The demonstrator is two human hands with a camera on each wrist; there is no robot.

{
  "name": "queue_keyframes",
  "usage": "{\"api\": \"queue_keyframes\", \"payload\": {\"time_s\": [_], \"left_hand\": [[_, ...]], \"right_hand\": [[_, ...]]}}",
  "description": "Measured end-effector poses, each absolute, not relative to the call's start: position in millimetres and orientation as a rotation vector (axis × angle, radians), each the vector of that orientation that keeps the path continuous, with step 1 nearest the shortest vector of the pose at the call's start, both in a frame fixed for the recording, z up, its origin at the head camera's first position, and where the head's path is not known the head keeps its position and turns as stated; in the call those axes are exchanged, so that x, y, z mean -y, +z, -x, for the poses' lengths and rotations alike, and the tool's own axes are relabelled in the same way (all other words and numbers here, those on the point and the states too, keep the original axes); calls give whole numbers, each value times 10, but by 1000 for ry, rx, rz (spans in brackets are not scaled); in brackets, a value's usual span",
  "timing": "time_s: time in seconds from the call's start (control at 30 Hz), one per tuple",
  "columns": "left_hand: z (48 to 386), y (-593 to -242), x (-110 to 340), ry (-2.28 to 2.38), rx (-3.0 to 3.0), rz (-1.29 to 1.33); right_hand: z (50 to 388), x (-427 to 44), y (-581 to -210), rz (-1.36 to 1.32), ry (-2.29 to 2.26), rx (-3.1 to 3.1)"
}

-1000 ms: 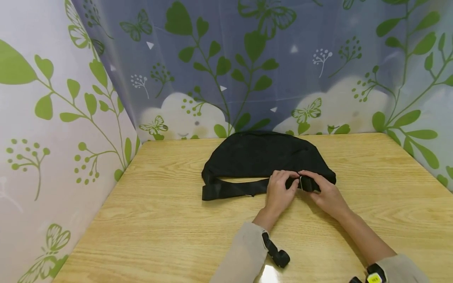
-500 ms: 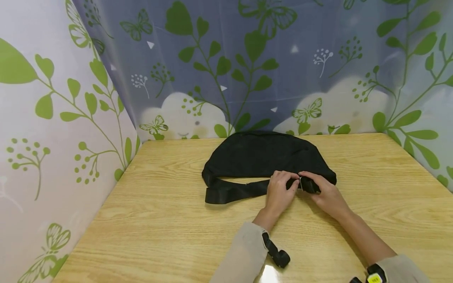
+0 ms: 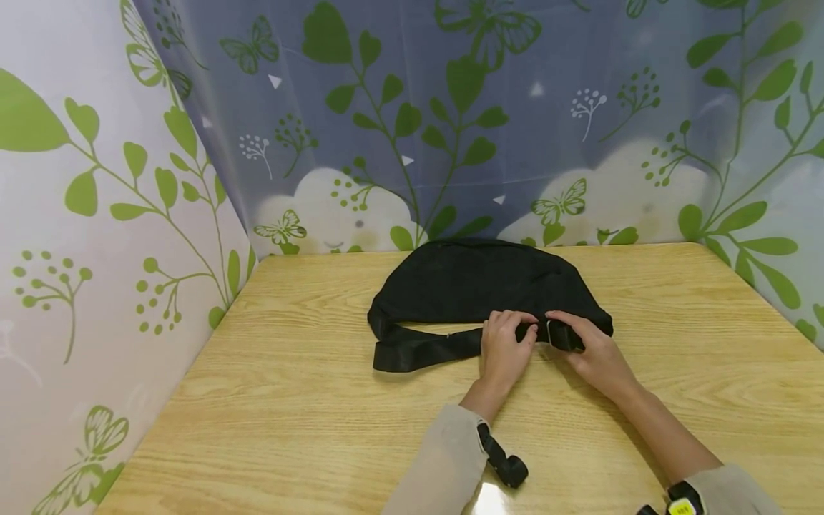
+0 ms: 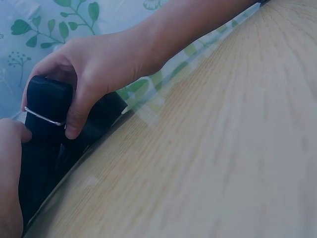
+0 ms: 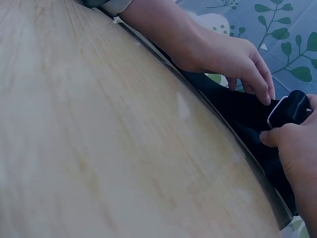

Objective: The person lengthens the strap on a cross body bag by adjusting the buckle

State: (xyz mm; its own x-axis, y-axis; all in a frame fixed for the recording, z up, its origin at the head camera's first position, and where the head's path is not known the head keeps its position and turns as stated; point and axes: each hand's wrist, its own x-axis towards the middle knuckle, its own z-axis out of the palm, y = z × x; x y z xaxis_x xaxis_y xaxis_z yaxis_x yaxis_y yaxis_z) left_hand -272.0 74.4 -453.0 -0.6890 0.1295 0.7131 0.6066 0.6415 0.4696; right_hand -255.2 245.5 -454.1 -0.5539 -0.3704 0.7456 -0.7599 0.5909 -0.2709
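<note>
A black waist bag [image 3: 476, 282] lies flat near the table's back, with its webbing strap [image 3: 428, 352] folded along the front. The left hand [image 3: 505, 347] pinches the strap just left of a thin metal slide buckle [image 3: 549, 333]. On the buckle's other side, the right hand [image 3: 595, 357] grips the looped strap between thumb and fingers. Up close in the left wrist view, the silver buckle [image 4: 45, 116] crosses the thick black loop [image 4: 48, 96] held by the right hand. From the right wrist, the left fingertips [image 5: 267, 99] touch the strap's upper edge beside the buckle.
The wood-grain table [image 3: 290, 422] spreads around the bag. Right behind it stands a patterned fabric backdrop [image 3: 360, 143] with leaves and butterflies, and similar panels close both sides. A black band [image 3: 498, 454] with a dangling end is worn at the left wrist.
The strap's left fold has shifted slightly right and toward the front, its lower part twisting. The left hand has slid a little left, away from the buckle. The right hand has barely moved.
</note>
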Motion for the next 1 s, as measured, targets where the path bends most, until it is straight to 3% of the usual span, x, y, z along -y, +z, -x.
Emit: {"api": "queue_keyframes", "payload": {"time_s": [0.5, 1.0], "left_hand": [[2727, -4515, -740, -984, 2114, 744], [2674, -4506, -752, -977, 2516, 793]], "right_hand": [[2546, -2433, -4534, -817, 709, 2174], [2537, -2431, -4511, -829, 653, 2223]]}}
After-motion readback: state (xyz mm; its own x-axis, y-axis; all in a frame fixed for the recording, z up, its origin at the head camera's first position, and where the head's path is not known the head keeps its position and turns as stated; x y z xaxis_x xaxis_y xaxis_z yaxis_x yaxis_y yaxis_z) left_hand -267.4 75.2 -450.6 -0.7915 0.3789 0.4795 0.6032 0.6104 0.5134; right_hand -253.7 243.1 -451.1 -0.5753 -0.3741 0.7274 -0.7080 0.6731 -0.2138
